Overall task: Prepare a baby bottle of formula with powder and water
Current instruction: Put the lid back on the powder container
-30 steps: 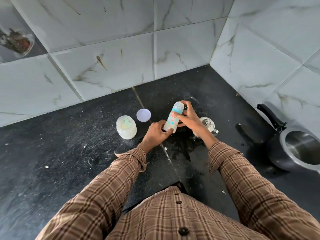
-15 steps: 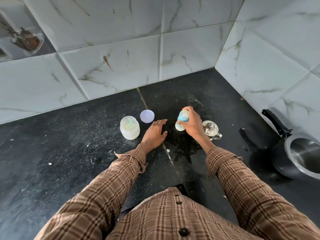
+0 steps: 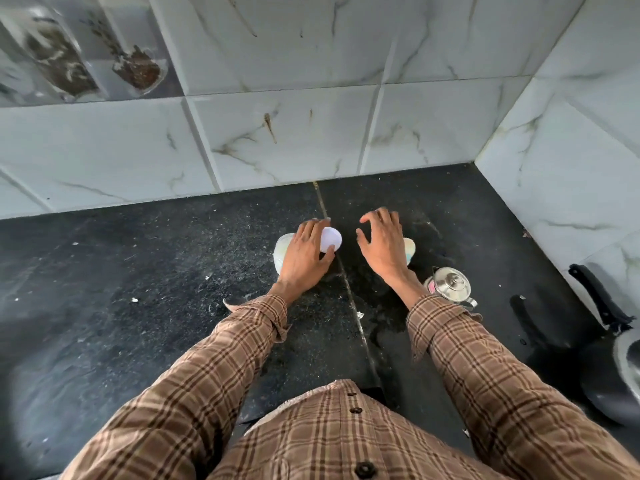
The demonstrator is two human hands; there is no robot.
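Note:
My left hand (image 3: 304, 258) reaches over the pale powder jar (image 3: 280, 252) and holds the round white lid (image 3: 331, 239) between thumb and fingers, just right of the jar. My right hand (image 3: 381, 247) hovers with fingers spread and holds nothing. The baby bottle (image 3: 410, 250) stands on the black counter (image 3: 173, 289) just right of that hand, mostly hidden behind it. Whether the lid still touches the counter cannot be told.
A small steel lidded jug (image 3: 450, 287) stands by my right wrist. A dark pan (image 3: 623, 375) with a black handle sits at the right edge. Tiled walls meet in a corner behind. A wet patch and powder specks mark the counter near the seam.
My right hand let go of the bottle and opened beside it. My left hand moved forward from the counter onto the white lid. The camera tilted up toward the wall.

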